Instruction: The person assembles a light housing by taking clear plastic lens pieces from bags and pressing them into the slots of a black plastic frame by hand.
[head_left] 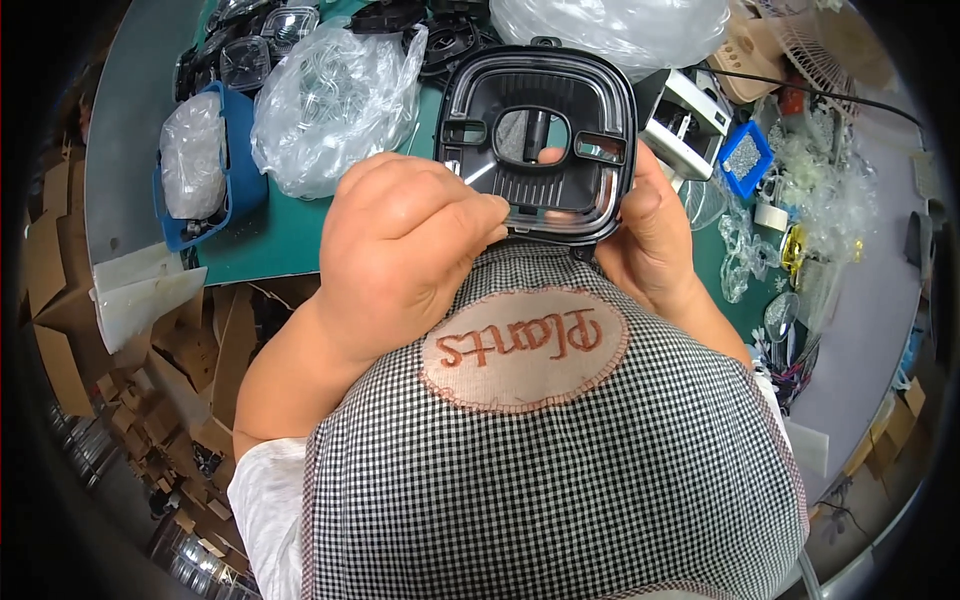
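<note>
A black plastic housing (pixel 588 90), rounded-square with an oval opening in its middle and two side slots, is held up in front of my chest. My right hand (pixel 655 235) grips its right side, thumb on the near edge and fingers underneath. One fingertip shows through the central opening. At its lower left corner my left hand (pixel 405 240) is closed, with thumb and fingers pinched together. A thin pale sliver (pixel 488 168) lies just beyond those fingertips; I cannot tell whether it is a held piece or a reflection. The fingers hide that corner.
On the green mat (pixel 262 245) stand a blue bin (pixel 240 185) with a bagged load and a clear plastic bag (pixel 335 110). Black parts (pixel 245 62) lie at the back left. Rightward are a white device (pixel 685 125), a blue tray (pixel 768 160) of small pieces, and loose clear plastic (pixel 835 190).
</note>
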